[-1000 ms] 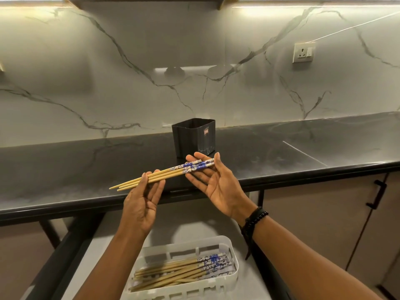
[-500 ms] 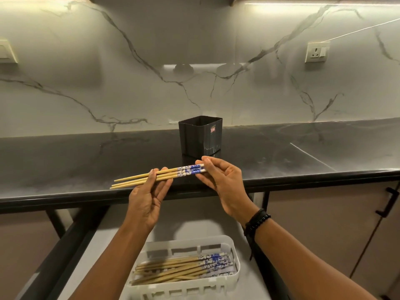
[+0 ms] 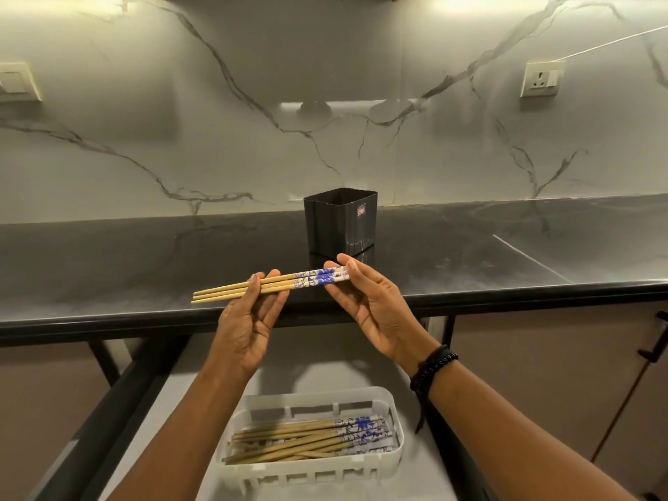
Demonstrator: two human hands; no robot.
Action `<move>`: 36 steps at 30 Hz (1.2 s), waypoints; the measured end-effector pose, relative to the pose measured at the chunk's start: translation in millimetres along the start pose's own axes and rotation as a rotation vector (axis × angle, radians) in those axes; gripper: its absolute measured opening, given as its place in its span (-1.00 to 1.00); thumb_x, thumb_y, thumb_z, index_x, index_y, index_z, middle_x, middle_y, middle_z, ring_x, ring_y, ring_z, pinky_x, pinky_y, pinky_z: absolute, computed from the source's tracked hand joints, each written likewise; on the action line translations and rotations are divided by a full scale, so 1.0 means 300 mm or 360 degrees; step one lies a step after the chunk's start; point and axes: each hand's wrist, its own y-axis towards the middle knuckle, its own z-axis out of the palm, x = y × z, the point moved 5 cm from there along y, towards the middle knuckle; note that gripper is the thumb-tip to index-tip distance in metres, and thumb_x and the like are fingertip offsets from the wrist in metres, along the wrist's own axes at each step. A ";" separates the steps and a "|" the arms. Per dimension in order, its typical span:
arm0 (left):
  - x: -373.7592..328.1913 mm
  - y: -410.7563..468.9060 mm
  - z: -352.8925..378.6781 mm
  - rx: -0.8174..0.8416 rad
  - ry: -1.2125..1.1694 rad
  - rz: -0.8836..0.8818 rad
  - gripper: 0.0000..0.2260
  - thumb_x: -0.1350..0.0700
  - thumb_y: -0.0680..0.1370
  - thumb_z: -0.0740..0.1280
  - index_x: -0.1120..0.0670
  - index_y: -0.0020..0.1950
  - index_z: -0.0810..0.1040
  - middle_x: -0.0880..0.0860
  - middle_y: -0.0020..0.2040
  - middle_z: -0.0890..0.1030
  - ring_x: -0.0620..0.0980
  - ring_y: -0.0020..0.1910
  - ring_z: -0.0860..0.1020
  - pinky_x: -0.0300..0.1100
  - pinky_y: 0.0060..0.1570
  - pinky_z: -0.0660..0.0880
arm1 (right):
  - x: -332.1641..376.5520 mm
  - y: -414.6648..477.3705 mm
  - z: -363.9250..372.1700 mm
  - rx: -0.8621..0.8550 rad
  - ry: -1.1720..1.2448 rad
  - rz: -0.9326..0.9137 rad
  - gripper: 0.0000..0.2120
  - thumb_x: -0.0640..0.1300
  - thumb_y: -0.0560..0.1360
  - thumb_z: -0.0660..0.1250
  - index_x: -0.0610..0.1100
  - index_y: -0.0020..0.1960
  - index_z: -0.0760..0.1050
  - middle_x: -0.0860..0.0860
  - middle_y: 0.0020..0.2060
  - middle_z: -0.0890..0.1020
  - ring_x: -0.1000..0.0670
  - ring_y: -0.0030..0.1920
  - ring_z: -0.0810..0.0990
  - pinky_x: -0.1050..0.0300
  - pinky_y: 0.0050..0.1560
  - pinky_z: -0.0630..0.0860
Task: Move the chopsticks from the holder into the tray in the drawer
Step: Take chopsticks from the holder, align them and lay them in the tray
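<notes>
Small red label [image 3: 361, 211] on black holder [image 3: 339, 226], too blurred to read. Chopsticks [image 3: 274, 285] pinched between left hand [image 3: 249, 320] and right hand [image 3: 368, 309] over near desk [image 3: 108, 269] edge, lying left-right, blue-patterned ends right, bare tips left.

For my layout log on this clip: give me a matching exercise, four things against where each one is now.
Things:
1. black holder
2. white tray
3. held chopsticks
4. wall socket

Places:
A. in the open drawer
B. standing on the dark countertop
C. on the marble wall, far right
D. pinched between the left hand and the right hand

Pairs: 1-B, 2-A, 3-D, 4-C
</notes>
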 end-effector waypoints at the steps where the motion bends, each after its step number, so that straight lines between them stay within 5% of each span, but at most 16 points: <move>1: -0.001 0.001 -0.001 0.0003 0.0003 0.0003 -0.78 0.18 0.58 0.30 0.20 0.21 0.51 0.20 0.11 0.66 0.09 0.09 0.65 -0.12 -0.14 0.64 | -0.004 0.000 -0.001 -0.0002 0.0017 0.0017 -0.77 -0.20 0.58 0.26 -0.23 0.19 0.57 -0.21 0.14 0.66 -0.14 0.16 0.65 0.05 0.11 0.61; 9: -0.003 0.004 -0.003 0.0035 0.0087 0.0039 -0.79 0.18 0.59 0.29 0.20 0.20 0.51 0.21 0.11 0.66 0.10 0.09 0.65 -0.12 -0.13 0.64 | 0.007 0.004 -0.014 -0.0013 -0.0180 -0.0028 -0.79 -0.20 0.59 0.26 -0.24 0.17 0.56 -0.18 0.07 0.69 -0.14 0.11 0.67 0.07 0.03 0.65; 19: 0.001 0.011 -0.014 -0.0028 0.0106 0.0017 -0.76 0.20 0.59 0.29 0.24 0.23 0.47 0.24 0.09 0.66 0.10 0.05 0.67 -0.14 -0.20 0.64 | 0.033 -0.004 -0.008 0.0024 -0.1258 -0.0545 -0.72 -0.29 0.42 0.48 -0.11 0.12 0.62 -0.04 -0.02 0.72 0.00 0.01 0.71 0.12 0.10 0.62; 36: -0.011 0.001 0.020 0.0109 0.0225 0.0118 -0.87 0.19 0.58 0.28 0.17 0.10 0.53 0.18 0.09 0.67 0.12 0.07 0.66 -0.09 -0.08 0.64 | 0.021 0.010 -0.045 -0.0041 -0.0579 -0.0084 -0.80 -0.28 0.46 0.41 -0.30 0.08 0.62 -0.23 0.01 0.70 -0.16 0.06 0.69 0.11 0.04 0.65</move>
